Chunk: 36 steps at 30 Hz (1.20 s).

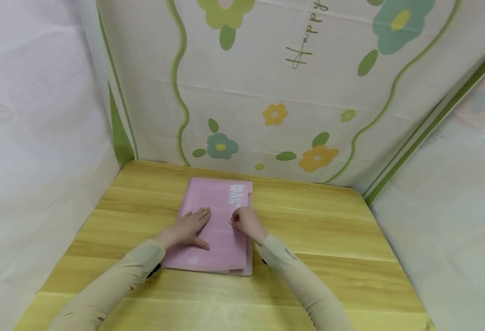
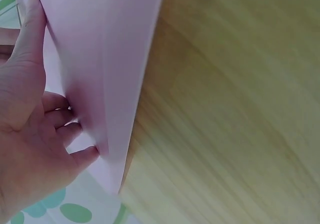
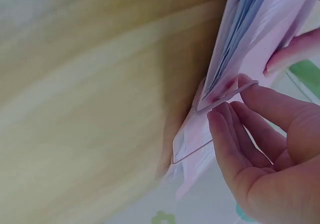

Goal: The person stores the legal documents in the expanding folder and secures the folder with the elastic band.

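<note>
A pink folder [image 1: 213, 197] with white lettering lies closed on the wooden table. My left hand [image 1: 188, 228] rests on its cover with fingers straight and spread, the thumb apart. At the folder's right edge, my right hand [image 1: 247, 221] pinches a thin elastic cord [image 3: 195, 151] between thumb and fingers. In the right wrist view the cord stretches from the folder's edge to the fingertips, pulled slightly off the cover. Grey-blue layered sheets [image 3: 239, 37] show along the open side. The left wrist view shows the left fingertips [image 2: 90, 155] touching the cover.
The wooden table [image 1: 321, 225] extends around the folder on both sides and in front. A white cloth with printed flowers [image 1: 275, 115] hangs behind the table's far edge. White cloth walls [image 1: 39, 138] stand to the left and right.
</note>
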Available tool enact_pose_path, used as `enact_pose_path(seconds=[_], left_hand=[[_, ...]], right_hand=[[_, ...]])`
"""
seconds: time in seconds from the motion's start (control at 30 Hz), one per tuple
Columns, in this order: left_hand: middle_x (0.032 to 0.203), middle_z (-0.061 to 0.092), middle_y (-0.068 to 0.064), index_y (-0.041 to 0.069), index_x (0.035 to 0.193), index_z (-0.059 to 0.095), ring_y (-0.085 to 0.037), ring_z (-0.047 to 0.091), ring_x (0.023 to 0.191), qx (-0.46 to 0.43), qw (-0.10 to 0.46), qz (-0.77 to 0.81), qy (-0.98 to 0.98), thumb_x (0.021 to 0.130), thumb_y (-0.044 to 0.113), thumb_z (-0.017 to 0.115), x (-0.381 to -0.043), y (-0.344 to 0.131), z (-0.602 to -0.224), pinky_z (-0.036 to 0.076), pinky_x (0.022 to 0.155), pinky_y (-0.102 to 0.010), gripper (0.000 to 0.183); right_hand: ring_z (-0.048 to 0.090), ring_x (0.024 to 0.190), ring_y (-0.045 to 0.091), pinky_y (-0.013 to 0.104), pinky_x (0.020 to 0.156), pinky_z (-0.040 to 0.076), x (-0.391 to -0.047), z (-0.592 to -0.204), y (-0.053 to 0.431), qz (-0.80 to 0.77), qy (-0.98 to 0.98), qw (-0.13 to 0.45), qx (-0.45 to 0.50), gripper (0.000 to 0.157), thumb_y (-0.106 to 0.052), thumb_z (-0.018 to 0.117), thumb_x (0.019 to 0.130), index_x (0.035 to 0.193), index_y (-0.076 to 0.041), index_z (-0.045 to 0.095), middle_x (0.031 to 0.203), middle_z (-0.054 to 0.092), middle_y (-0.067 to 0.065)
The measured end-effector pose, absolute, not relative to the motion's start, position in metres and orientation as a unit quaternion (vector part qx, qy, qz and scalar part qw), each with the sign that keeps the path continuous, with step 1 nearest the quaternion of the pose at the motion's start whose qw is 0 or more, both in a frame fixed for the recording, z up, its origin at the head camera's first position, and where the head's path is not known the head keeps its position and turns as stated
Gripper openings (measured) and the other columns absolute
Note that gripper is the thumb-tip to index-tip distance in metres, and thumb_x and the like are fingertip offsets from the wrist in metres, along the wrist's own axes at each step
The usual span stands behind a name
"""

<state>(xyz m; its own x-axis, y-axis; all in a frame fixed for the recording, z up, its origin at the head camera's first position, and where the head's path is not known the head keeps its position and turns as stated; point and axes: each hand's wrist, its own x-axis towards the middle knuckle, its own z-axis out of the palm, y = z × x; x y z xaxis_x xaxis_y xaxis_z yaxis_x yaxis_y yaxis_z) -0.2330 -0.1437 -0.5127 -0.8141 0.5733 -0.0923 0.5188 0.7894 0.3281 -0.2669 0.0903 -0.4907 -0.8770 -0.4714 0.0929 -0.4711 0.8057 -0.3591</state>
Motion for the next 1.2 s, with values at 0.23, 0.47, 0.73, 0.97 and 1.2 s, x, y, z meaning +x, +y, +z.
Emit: enact_pose_path(seconds=[0.23, 0.47, 0.73, 0.97, 1.2], left_hand=[[0.161, 0.026, -0.027, -0.009, 0.151, 0.029, -0.043, 0.027, 0.149, 0.290, 0.095, 0.145, 0.941, 0.073, 0.061, 0.076, -0.236, -0.143, -0.515, 0.026, 0.117, -0.062, 0.115], [0.160, 0.027, -0.027, -0.009, 0.150, 0.030, -0.043, 0.028, 0.148, 0.290, 0.095, 0.143, 0.941, 0.072, 0.060, 0.078, -0.236, -0.142, -0.513, 0.027, 0.117, -0.062, 0.115], [0.161, 0.025, -0.027, -0.008, 0.151, 0.029, -0.043, 0.027, 0.149, 0.288, 0.102, 0.149, 0.941, 0.072, 0.061, 0.077, -0.238, -0.142, -0.516, 0.025, 0.117, -0.063, 0.116], [0.161, 0.025, -0.026, -0.008, 0.151, 0.029, -0.042, 0.027, 0.149, 0.285, 0.096, 0.145, 0.943, 0.072, 0.061, 0.078, -0.238, -0.144, -0.516, 0.026, 0.117, -0.062, 0.116], [0.161, 0.024, -0.027, -0.008, 0.152, 0.027, -0.043, 0.025, 0.149, 0.289, 0.103, 0.149, 0.940, 0.072, 0.061, 0.077, -0.239, -0.144, -0.516, 0.024, 0.118, -0.062, 0.116]], right_hand=[[0.063, 0.067, 0.017, 0.026, 0.063, 0.051, -0.277, -0.490, 0.076, -0.120, 0.954, -0.010, -0.274, 0.011, -0.002, 0.072, 0.081, 0.071, -0.003, 0.074, 0.073, 0.073, 0.007], [0.064, 0.068, 0.019, 0.026, 0.062, 0.050, -0.285, -0.488, 0.073, -0.093, 0.950, 0.006, -0.297, 0.011, -0.002, 0.074, 0.079, 0.069, -0.004, 0.070, 0.072, 0.072, 0.007], [0.063, 0.072, 0.018, 0.025, 0.063, 0.050, -0.291, -0.485, 0.067, -0.049, 0.953, 0.083, -0.287, 0.010, -0.006, 0.075, 0.081, 0.074, -0.007, 0.069, 0.078, 0.072, 0.005], [0.057, 0.072, 0.015, 0.023, 0.064, 0.048, -0.289, -0.488, 0.071, -0.049, 0.947, 0.070, -0.309, 0.006, -0.007, 0.071, 0.083, 0.079, -0.006, 0.067, 0.083, 0.066, 0.006], [0.053, 0.070, 0.015, 0.024, 0.063, 0.046, -0.286, -0.490, 0.075, -0.051, 0.946, 0.060, -0.315, 0.008, -0.007, 0.071, 0.084, 0.083, -0.006, 0.064, 0.082, 0.062, 0.006]])
